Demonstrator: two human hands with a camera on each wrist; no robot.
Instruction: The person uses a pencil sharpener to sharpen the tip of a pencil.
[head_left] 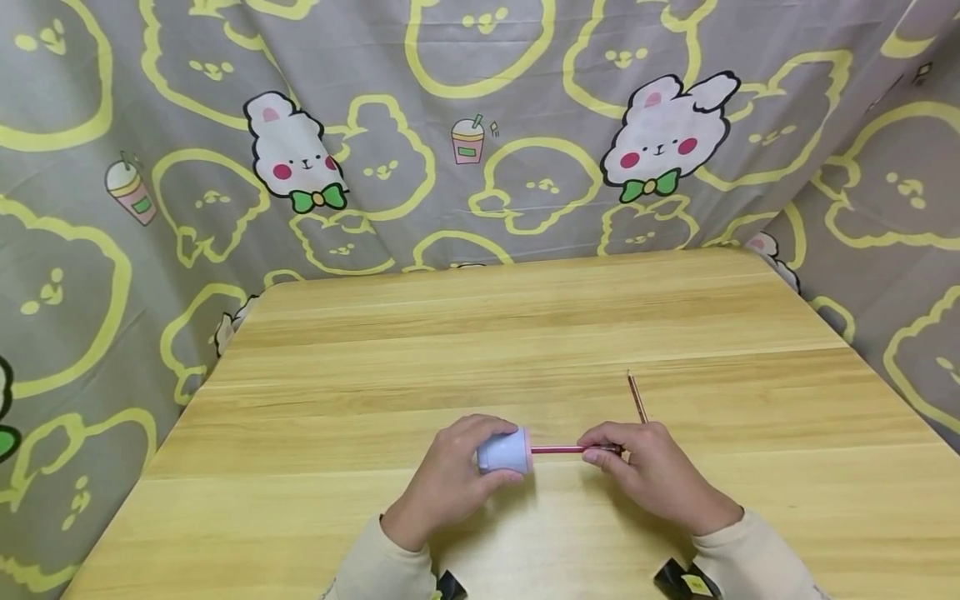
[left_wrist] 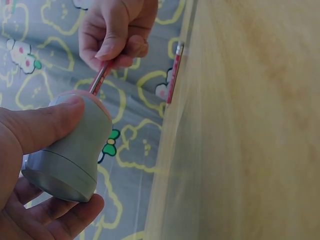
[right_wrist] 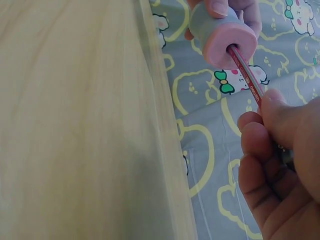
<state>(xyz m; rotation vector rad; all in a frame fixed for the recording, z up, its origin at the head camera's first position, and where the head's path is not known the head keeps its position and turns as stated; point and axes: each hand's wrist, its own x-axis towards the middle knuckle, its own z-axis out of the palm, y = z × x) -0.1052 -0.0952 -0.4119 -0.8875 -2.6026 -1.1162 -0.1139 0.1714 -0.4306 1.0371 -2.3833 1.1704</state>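
My left hand (head_left: 457, 471) grips a small pale blue pencil sharpener (head_left: 504, 451) with a pink end, tipped on its side above the table. A red pencil (head_left: 557, 450) runs from the hole in that pink face, seen in the right wrist view, to my right hand (head_left: 652, 471). Thumb and fingers there pinch the pencil near its outer end. The tip inside the sharpener is hidden. Beyond my right hand, a second red pencil (head_left: 637, 397) lies on the table, its near end covered by the hand in the head view.
The wooden table (head_left: 360, 358) spreads out around both hands. A grey curtain (head_left: 390, 150) with yellow outlines and cartoon bears hangs along its back and sides. Dark straps with yellow labels sit at both wrists.
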